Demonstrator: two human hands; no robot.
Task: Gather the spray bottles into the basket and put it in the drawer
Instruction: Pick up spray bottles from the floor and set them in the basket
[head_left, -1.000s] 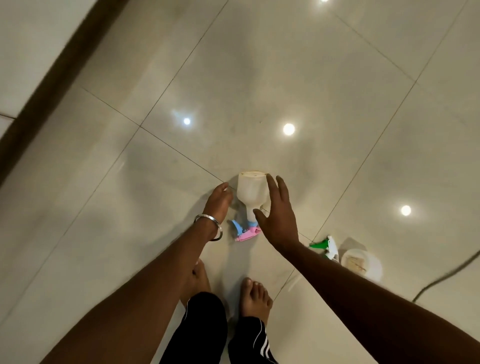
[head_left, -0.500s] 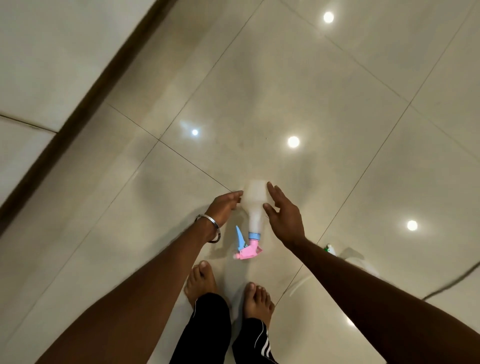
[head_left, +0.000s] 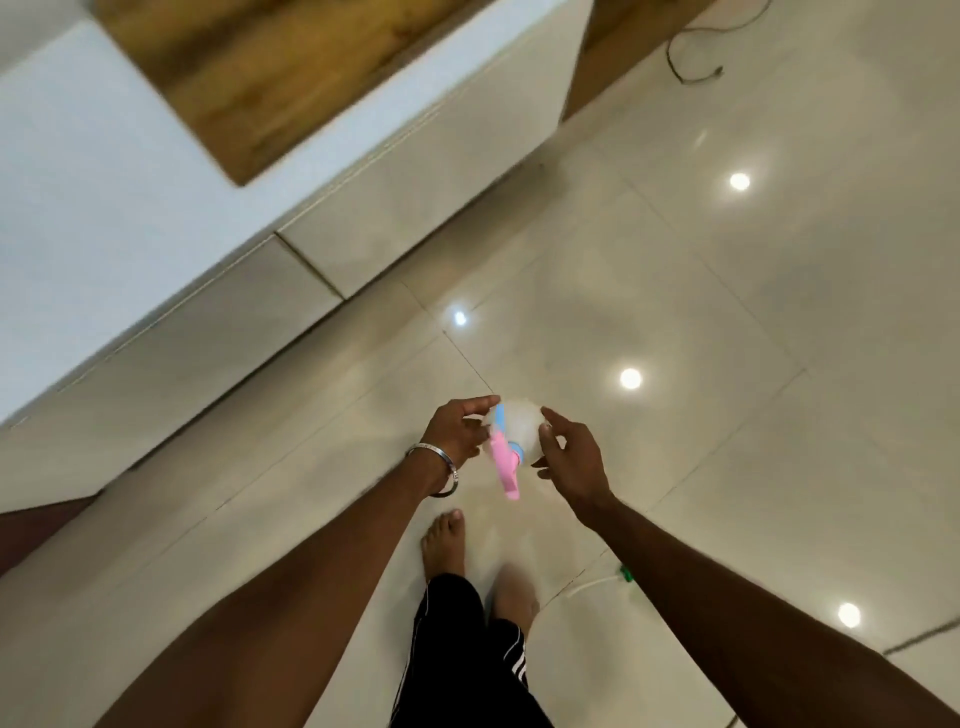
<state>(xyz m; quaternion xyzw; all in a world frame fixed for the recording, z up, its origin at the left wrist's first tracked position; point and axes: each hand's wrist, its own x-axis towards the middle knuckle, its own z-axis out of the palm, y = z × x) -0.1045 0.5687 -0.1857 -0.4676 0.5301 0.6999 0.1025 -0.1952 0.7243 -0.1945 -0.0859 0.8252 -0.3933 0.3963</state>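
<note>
A white spray bottle (head_left: 519, 428) with a pink and blue trigger head is in the air between my hands, blurred and tilted, its pink head pointing down. My left hand (head_left: 454, 434), with a metal bangle on its wrist, has its fingers at the trigger side. My right hand (head_left: 571, 457) touches the bottle's white body with thumb and fingertips. Only the green tip of a second spray bottle (head_left: 626, 573) shows on the floor; my right forearm hides the remainder. No basket is in view.
A low white cabinet (head_left: 415, 171) with flat drawer fronts and a wooden top runs along the upper left. A thin cable (head_left: 693, 78) lies on the glossy tiled floor at the upper right. My bare feet (head_left: 447, 540) stand just below the bottle.
The bottle has risen and turned between my hands, its pink head now swung left. The view has tilted up and the cabinet has come into sight. The green bottle has slipped behind my right forearm.
</note>
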